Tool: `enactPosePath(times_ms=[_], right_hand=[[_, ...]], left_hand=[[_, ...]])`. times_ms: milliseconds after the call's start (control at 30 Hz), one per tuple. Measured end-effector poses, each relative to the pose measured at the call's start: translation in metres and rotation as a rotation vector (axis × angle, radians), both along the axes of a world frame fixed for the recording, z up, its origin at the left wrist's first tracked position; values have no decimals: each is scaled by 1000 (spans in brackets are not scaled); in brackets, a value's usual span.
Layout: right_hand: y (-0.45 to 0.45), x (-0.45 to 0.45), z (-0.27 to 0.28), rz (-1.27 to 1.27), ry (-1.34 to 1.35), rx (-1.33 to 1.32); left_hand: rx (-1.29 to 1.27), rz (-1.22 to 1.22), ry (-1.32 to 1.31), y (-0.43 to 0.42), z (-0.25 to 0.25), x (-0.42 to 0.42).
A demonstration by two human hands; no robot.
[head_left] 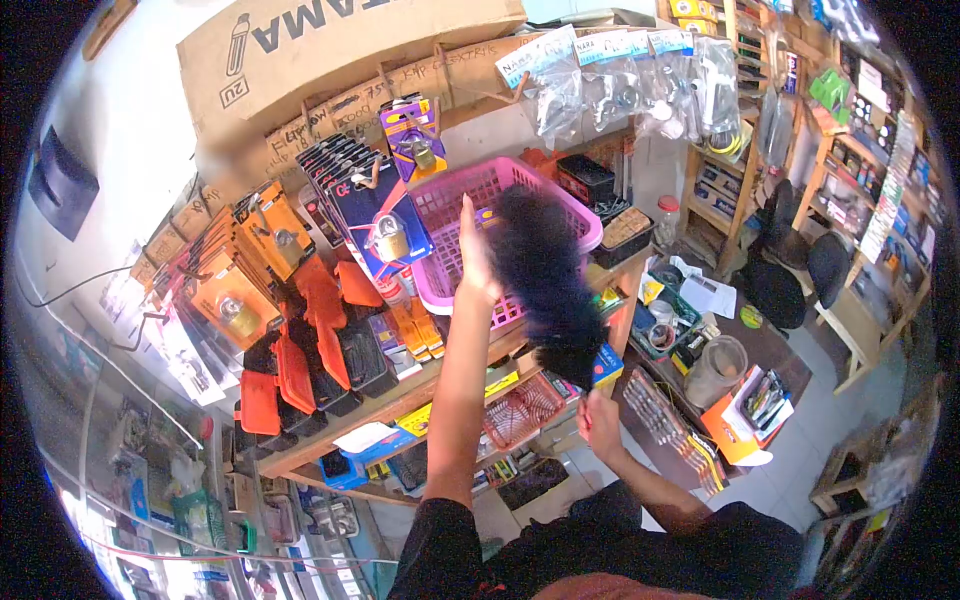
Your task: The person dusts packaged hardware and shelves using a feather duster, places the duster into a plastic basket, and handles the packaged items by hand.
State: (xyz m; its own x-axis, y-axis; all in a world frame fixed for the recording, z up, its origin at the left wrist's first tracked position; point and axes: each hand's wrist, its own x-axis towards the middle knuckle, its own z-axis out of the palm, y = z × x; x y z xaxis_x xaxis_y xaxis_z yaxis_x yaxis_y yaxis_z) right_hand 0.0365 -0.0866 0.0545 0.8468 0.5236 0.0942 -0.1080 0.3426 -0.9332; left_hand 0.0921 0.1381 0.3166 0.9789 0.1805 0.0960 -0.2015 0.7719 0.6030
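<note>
A wooden shop shelf (330, 436) is crowded with black boxes with orange lids (292, 370) and carded padlocks (388, 240). A dark, fluffy duster (545, 275), blurred, is held up in front of a pink basket (443, 200), its lower end gripped in the curled fingers of the right hand (600, 424). The left hand (475, 255) is raised just left of the duster, its fingers pointed upward; whether anything is held in them cannot be told.

Fluffy black duster (545, 270) – motion-blurred, slanted up from right hand (600, 422) – before pink basket (440, 205).
</note>
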Motion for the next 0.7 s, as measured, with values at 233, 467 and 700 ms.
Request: enactPosePath(times_ms=[233,467,700], right_hand=[[13,-25,-9,26,0,-106],[13,-24,8,25,108,-102],[3,-15,1,-23,-167,-243]], left_hand=[[32,-212,-134,22,-23,11],[47,-47,-123,13,-12,-1],[-72,-114,-122,20,-20,7]])
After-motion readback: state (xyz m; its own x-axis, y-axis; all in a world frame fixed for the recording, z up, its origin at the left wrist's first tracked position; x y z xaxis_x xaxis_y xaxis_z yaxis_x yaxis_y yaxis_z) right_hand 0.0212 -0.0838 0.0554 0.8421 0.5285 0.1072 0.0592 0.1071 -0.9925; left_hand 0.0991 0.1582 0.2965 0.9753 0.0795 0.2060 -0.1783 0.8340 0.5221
